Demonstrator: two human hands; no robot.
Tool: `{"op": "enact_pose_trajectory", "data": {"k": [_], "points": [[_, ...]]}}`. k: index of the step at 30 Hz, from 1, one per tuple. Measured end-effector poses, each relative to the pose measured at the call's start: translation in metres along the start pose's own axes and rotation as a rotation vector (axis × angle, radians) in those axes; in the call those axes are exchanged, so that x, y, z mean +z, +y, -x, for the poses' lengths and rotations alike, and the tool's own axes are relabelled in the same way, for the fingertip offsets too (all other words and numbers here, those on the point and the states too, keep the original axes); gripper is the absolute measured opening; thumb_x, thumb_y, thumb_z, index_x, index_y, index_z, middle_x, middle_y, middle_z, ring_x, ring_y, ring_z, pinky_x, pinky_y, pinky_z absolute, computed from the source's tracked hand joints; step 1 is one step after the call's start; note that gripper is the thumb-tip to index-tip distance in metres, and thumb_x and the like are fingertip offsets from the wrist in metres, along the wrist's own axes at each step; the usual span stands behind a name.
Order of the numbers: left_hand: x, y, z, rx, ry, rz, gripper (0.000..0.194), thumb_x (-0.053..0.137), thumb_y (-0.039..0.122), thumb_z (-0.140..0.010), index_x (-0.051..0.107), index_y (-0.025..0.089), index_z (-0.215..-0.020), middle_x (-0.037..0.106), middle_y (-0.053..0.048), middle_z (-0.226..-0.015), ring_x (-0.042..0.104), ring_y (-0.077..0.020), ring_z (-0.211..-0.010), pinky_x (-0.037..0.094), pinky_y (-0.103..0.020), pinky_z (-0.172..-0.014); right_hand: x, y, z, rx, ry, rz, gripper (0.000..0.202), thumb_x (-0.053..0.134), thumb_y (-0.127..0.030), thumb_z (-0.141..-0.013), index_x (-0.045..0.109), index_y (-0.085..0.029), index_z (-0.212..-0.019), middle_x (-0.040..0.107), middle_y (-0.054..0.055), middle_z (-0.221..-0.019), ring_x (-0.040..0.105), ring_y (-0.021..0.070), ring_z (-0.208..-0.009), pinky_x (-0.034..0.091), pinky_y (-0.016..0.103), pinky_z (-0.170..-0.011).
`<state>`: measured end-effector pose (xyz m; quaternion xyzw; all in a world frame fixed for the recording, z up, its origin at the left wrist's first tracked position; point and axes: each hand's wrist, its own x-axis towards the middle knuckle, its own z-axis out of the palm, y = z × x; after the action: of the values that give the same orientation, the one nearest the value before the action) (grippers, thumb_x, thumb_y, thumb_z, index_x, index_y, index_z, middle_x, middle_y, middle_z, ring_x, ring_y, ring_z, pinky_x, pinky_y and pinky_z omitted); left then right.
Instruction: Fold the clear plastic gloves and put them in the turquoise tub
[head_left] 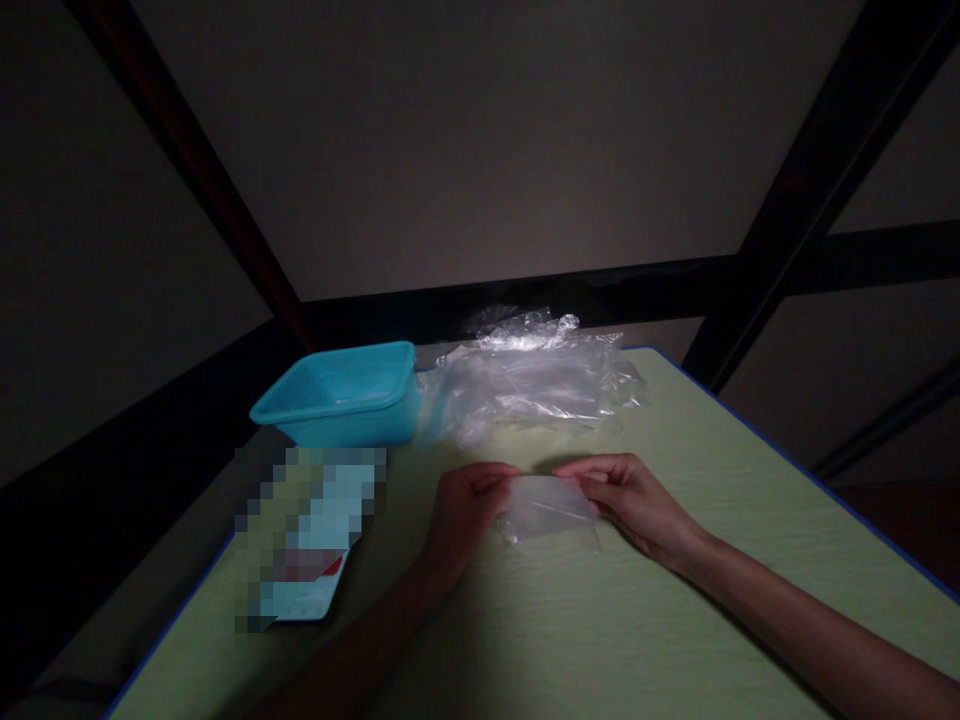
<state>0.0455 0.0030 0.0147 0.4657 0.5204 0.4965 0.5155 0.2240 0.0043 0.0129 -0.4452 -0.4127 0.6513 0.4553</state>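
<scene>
A small clear plastic bag, mostly flat, is stretched between my two hands just above the table. My left hand pinches its upper left corner between thumb and fingers. At the upper right corner, my right hand grips it the same way. Whether anything lies inside the bag I cannot make out. Beyond the hands, a loose heap of crinkled clear plastic bags spreads over the back of the table.
An aqua plastic basin stands at the back left, touching the heap's edge. In front of it lies a pale blue flat object, largely blurred out by pixels. The pale green table has blue edging; a wall rises behind it.
</scene>
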Motion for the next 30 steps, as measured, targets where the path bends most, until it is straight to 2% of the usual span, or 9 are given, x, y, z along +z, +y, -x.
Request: {"op": "enact_pose_trajectory", "data": {"k": [10, 15, 17, 20, 25, 30], "points": [[-0.0006, 0.0003, 0.0021, -0.017, -0.054, 0.05, 0.027, 0.062, 0.015, -0.048, 0.072, 0.013, -0.074, 0.071, -0.004, -0.065, 0.062, -0.0161, -0.059, 0.045, -0.022, -0.054, 0.0011, -0.002, 0.0015, -0.041, 0.0, 0.019, 0.015, 0.077, -0.028, -0.05, 0.073, -0.019, -0.061, 0.068, 0.001, -0.058, 0.055, 0.0102, -0.049, 0.044, 0.025, -0.053], [-0.0042, -0.0007, 0.0036, -0.109, -0.148, 0.243, 0.038, 0.065, 0.023, -0.049, 0.068, 0.012, -0.085, 0.072, -0.007, -0.072, 0.063, -0.0181, -0.059, 0.047, -0.025, -0.053, 0.0006, -0.0005, 0.0019, -0.072, 0.008, 0.034, 0.014, 0.077, -0.03, -0.049, 0.072, -0.019, -0.056, 0.067, 0.001, -0.057, 0.054, 0.0101, -0.049, 0.042, 0.025, -0.052], [-0.0043, -0.0011, 0.0045, -0.129, -0.134, 0.242, 0.037, 0.065, 0.034, -0.053, 0.067, 0.012, -0.083, 0.071, -0.007, -0.071, 0.063, -0.0186, -0.058, 0.048, -0.027, -0.052, 0.0002, 0.0006, 0.0014, -0.087, 0.014, 0.049, 0.013, 0.076, -0.031, -0.05, 0.071, -0.019, -0.055, 0.067, 0.001, -0.055, 0.052, 0.0098, -0.047, 0.04, 0.024, -0.05], [-0.0025, -0.0021, 0.0049, -0.116, -0.099, 0.1, 0.04, 0.064, 0.047, -0.056, 0.066, 0.011, -0.072, 0.066, -0.005, -0.064, 0.06, -0.0153, -0.053, 0.045, -0.024, -0.048, -0.0005, 0.0021, 0.0007, -0.116, 0.029, 0.072, 0.014, 0.075, -0.032, -0.051, 0.072, -0.019, -0.055, 0.065, 0.001, -0.054, 0.05, 0.0098, -0.047, 0.038, 0.024, -0.048], [0.0, -0.0019, 0.0044, -0.111, -0.122, -0.026, 0.032, 0.07, 0.043, -0.055, 0.06, 0.012, -0.052, 0.053, 0.001, -0.047, 0.051, -0.0109, -0.045, 0.044, -0.021, -0.046, -0.0017, 0.0028, 0.0004, -0.156, 0.057, 0.108, 0.014, 0.074, -0.033, -0.054, 0.073, -0.02, -0.06, 0.066, 0.002, -0.055, 0.05, 0.0105, -0.048, 0.038, 0.025, -0.048], [0.0, -0.001, 0.0043, -0.107, -0.136, -0.054, 0.032, 0.069, 0.042, -0.056, 0.062, 0.012, -0.053, 0.054, 0.001, -0.049, 0.051, -0.0108, -0.047, 0.044, -0.02, -0.045, -0.0015, 0.0025, 0.0011, -0.158, 0.055, 0.13, 0.016, 0.074, -0.034, -0.055, 0.074, -0.02, -0.063, 0.068, 0.002, -0.059, 0.054, 0.0126, -0.053, 0.042, 0.026, -0.054]]}}
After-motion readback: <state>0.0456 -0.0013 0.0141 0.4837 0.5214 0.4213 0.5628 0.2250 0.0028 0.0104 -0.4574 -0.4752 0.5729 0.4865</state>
